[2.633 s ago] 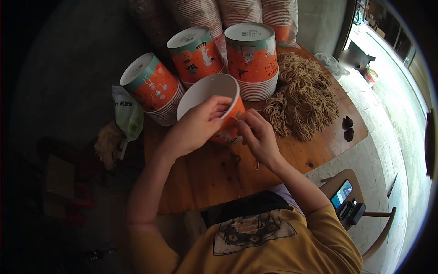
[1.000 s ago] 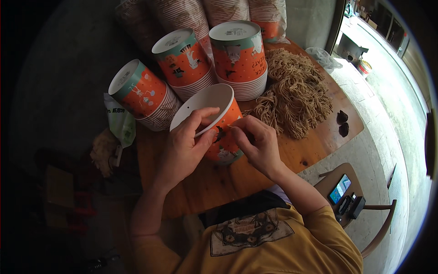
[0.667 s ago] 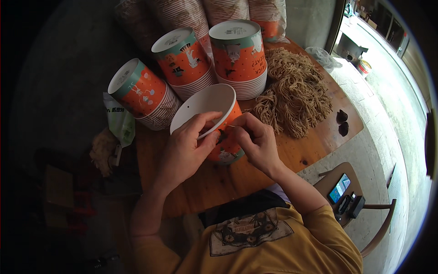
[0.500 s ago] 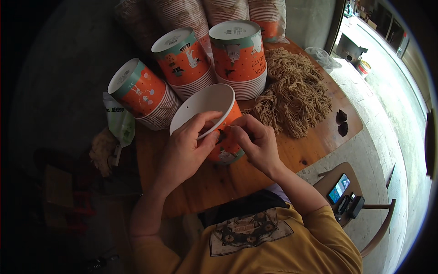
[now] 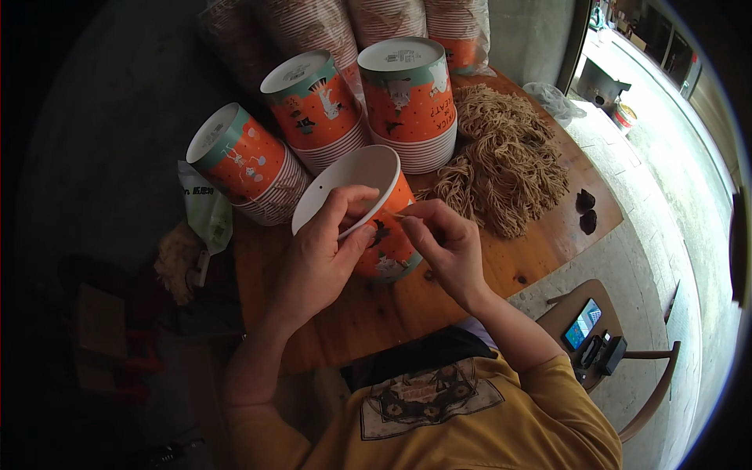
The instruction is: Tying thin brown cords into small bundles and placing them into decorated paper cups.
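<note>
A large orange paper bucket (image 5: 394,243) with a white inside tilts on the table, its mouth toward the upper left. A small dark hole shows in its far inner wall. My left hand (image 5: 317,251) grips the near rim, fingers inside and thumb on the printed outside. Against the outer wall, my right hand (image 5: 450,247) pinches the end of a thin tan string (image 5: 399,215) close to the left thumb. The rest of that string is hidden. Beyond my right hand lies a heap of tan strings (image 5: 513,160).
Upside-down stacks of orange buckets (image 5: 407,102) stand along the back of the wooden table (image 5: 345,337), with plastic-wrapped stacks (image 5: 384,19) behind. Two dark pieces (image 5: 587,211) lie near the right edge. A chair (image 5: 560,313) at lower right carries a phone (image 5: 583,323).
My right hand has drawn slightly right, away from the bucket wall, and more of the string end shows. My left hand keeps its grip on the rim.
</note>
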A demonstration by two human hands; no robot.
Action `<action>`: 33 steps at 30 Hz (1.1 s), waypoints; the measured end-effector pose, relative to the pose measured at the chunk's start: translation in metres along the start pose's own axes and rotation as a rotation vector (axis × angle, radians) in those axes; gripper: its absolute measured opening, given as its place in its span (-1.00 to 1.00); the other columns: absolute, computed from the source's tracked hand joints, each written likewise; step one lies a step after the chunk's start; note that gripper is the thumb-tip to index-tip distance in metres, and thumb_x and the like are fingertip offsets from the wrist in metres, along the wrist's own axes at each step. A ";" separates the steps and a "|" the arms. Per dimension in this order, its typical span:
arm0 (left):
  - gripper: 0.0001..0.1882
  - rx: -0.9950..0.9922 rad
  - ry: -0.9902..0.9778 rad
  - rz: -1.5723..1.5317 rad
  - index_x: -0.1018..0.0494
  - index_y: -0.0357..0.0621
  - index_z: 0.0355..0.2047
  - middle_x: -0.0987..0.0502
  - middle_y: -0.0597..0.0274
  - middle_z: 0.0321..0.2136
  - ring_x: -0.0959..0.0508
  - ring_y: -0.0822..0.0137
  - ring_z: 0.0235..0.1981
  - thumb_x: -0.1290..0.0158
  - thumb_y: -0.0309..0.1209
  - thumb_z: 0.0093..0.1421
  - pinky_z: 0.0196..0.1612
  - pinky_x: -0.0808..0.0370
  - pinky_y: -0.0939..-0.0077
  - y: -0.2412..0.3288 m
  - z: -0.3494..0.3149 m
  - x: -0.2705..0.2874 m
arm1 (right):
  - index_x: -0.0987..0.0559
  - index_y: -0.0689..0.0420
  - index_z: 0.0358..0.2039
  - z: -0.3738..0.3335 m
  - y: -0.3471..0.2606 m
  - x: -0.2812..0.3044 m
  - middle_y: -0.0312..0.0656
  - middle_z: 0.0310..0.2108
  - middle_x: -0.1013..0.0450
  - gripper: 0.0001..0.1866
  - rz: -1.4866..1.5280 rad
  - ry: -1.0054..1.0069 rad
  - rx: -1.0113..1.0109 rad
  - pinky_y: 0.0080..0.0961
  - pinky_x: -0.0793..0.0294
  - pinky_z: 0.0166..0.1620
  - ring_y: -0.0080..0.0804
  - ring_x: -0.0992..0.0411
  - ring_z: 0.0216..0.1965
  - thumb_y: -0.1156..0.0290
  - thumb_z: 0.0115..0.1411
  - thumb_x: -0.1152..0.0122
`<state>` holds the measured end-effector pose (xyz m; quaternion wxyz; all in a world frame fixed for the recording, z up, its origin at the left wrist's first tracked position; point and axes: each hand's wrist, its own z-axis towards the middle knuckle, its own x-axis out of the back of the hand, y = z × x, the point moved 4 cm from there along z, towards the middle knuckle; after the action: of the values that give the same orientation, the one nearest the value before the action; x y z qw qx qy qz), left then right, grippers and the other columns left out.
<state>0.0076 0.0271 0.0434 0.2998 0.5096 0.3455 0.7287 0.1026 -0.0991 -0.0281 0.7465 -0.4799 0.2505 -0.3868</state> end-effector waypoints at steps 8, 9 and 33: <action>-0.62 0.028 -0.034 0.029 -0.28 -0.19 0.08 -0.50 0.07 -0.20 -0.55 0.33 -0.18 0.04 -0.59 0.25 -0.14 -0.52 0.46 -0.002 0.000 0.001 | -0.59 0.17 -0.33 0.001 0.002 0.000 -0.36 -0.72 -0.34 -0.91 -0.057 0.040 -0.089 -0.68 -0.26 -0.57 -0.73 -0.24 -0.67 0.45 0.15 -0.24; -0.63 0.032 -0.036 0.023 -0.28 -0.19 0.09 -0.49 0.07 -0.20 -0.55 0.32 -0.18 0.05 -0.59 0.26 -0.14 -0.52 0.46 -0.002 0.000 0.001 | -0.59 0.17 -0.33 0.001 -0.001 0.000 -0.36 -0.72 -0.34 -0.91 -0.056 0.039 -0.090 -0.68 -0.26 -0.57 -0.73 -0.24 -0.67 0.45 0.15 -0.24; -0.77 -0.198 0.016 0.126 -0.41 -0.16 -0.14 -0.46 0.19 -0.30 -0.54 0.32 -0.27 -0.09 -0.58 0.17 -0.22 -0.48 0.48 0.002 0.001 -0.001 | -0.50 0.23 -0.36 0.001 -0.001 -0.017 -0.39 -0.49 -0.46 -0.90 0.427 -0.098 -0.158 -0.75 -0.35 -0.35 -0.77 -0.34 -0.45 0.47 0.24 -0.11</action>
<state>0.0088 0.0249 0.0447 0.2997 0.4922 0.2416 0.7807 0.0927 -0.0850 -0.0264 0.7828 -0.4913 0.3394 -0.1751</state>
